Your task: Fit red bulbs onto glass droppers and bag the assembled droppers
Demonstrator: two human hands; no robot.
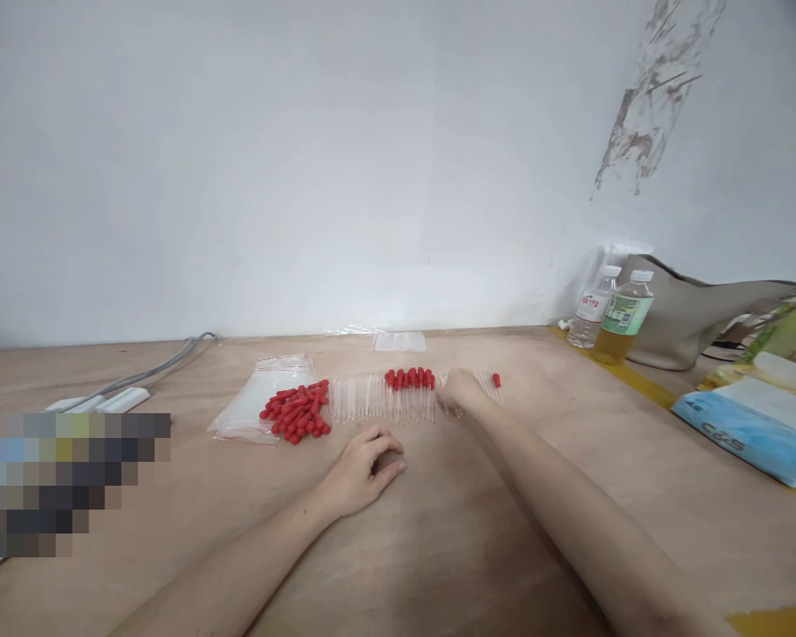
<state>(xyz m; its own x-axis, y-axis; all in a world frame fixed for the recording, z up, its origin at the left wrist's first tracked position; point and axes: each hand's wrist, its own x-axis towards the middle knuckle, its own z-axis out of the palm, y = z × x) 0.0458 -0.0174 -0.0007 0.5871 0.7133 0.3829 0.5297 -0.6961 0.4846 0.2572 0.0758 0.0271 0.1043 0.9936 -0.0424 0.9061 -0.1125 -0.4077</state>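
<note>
The person's left hand (364,469) lies palm down on the bare middle of the tabletop (438,531), fingers loosely bent and holding nothing. The right hand (461,394) reaches farther toward the far edge and rests over the right end of a row of clear glass tubes (358,400). Its fingers curl down onto them, but whether it grips one cannot be told.

Between the two ends of that row stand several tubes already fitted with red caps (409,379), and a single capped one (496,380) lies just right of the right hand. A heap of loose red rubber bulbs (296,412) touches the row's left end, partly on flat plastic bags (252,402).

Two bottles (614,318) stand near the far right corner, beside a grey bag (696,323). A blue tissue pack (749,435) lies along the right edge.
</note>
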